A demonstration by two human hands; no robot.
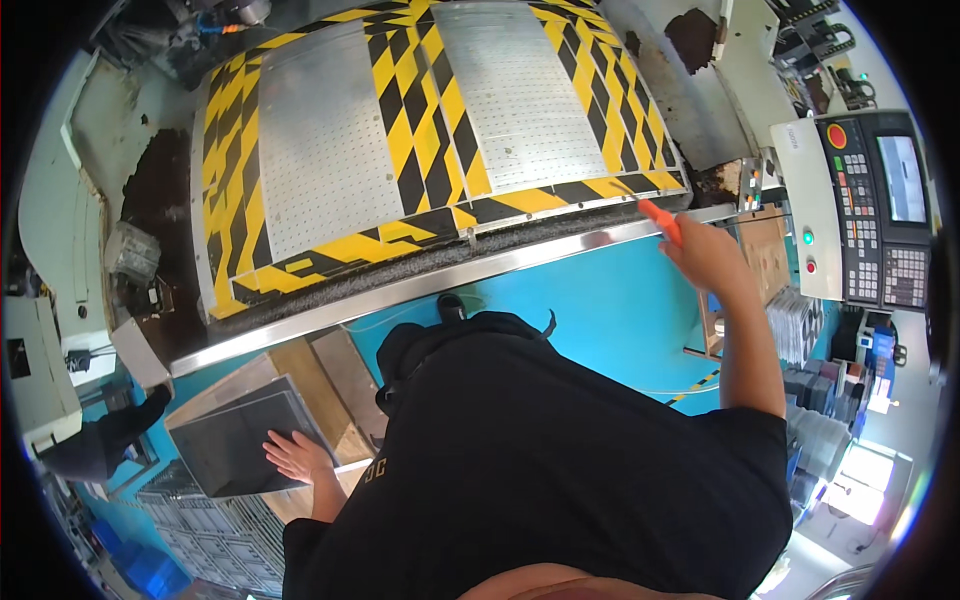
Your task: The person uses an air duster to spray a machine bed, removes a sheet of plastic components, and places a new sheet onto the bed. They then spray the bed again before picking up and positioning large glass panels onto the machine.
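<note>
My right hand (705, 255) is closed around an orange-handled tool (662, 220). The tool's thin dark end reaches over the front right edge of the machine bed; its exact kind is hard to make out. Two perforated metal plates, the left plate (325, 140) and the right plate (515, 90), lie on the bed, bordered by yellow and black striped tape (430, 110). Low on the left, my left hand (297, 457) rests with fingers spread on a dark grey flat panel (240, 440), which lies on a wooden stand.
A shiny metal rail (420, 282) runs along the machine's front. At right stands a control panel (865, 210) with a screen, keys and a red button. Stacked trays (795, 325) stand below it. Grey crates (215, 530) and another person in dark clothing (100, 440) are at lower left.
</note>
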